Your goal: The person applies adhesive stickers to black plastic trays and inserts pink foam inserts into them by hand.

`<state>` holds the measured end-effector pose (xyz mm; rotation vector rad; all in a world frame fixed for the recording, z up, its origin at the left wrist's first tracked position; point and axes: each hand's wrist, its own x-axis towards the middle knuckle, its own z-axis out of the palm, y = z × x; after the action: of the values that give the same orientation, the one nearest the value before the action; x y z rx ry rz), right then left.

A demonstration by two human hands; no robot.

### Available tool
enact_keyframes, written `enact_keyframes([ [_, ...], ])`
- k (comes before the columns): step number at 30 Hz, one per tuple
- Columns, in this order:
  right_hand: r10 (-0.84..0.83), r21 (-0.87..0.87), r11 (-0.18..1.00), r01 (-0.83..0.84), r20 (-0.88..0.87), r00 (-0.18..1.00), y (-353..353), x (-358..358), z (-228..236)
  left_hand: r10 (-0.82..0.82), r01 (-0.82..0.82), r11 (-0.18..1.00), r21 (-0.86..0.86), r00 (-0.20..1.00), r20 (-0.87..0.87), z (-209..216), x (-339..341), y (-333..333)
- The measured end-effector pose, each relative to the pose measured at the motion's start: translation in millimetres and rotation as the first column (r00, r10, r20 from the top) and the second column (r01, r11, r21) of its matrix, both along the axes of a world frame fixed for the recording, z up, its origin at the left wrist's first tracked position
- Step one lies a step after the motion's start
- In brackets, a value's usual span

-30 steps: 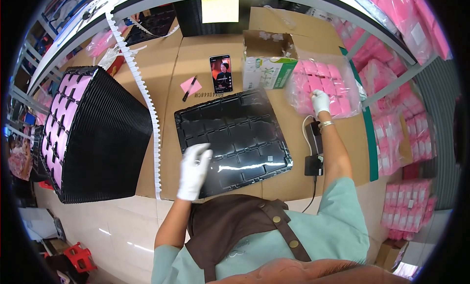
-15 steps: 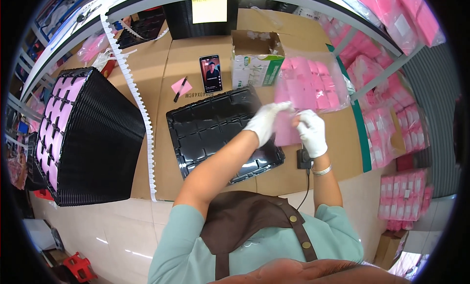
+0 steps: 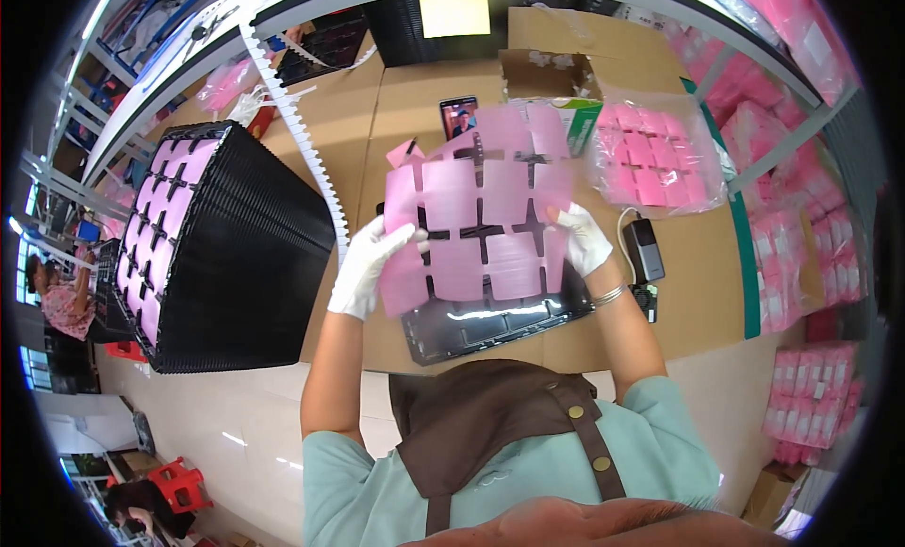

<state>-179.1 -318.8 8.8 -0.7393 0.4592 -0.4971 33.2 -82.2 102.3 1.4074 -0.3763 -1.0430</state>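
A thin pink sheet with cross-shaped cutouts [image 3: 452,193] hangs over a shiny black compartment tray [image 3: 490,328] lying on the bench. Gloved in white, my left hand [image 3: 370,267] pinches the sheet's left edge, thumb across its face. My right hand [image 3: 582,240], in a white glove with bare fingertips showing, grips the right edge. The sheet bows between both hands and hides most of the tray; only the tray's near part shows. Right of the sheet lies a clear bag of similar pink sheets [image 3: 650,160].
At left stands a tall stack of black trays [image 3: 250,255], pink showing in its face. Beyond the sheet are a phone [image 3: 459,113] and an open carton [image 3: 583,121]. A dark power bank [image 3: 646,250] sits by my right wrist. One person [image 3: 68,306] is far left.
Both hands have moved apart and left, spreading the pink sheet over the black tray. Half a second ago they were close together beside the bag. The view has shifted slightly.
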Motion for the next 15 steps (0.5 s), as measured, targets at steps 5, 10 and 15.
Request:
enact_keyframes([
  [5,0.114,-0.042,0.99,-0.135,-0.323,0.94,-8.9,11.9,-35.2,0.044,-0.035,0.993,0.111,0.996,-0.083,-71.1,2.2,30.4],
  [10,0.078,-0.062,0.99,-0.13,-0.524,0.848,-15.7,4.4,-63.3,0.134,-0.094,0.974,0.208,0.973,-0.187,-107.0,-14.8,32.3],
  [15,0.045,-0.099,0.987,-0.127,-0.589,0.807,-13.3,-4.7,-59.4,0.144,-0.09,0.958,0.273,0.972,-0.184,-119.0,-20.5,33.6],
])
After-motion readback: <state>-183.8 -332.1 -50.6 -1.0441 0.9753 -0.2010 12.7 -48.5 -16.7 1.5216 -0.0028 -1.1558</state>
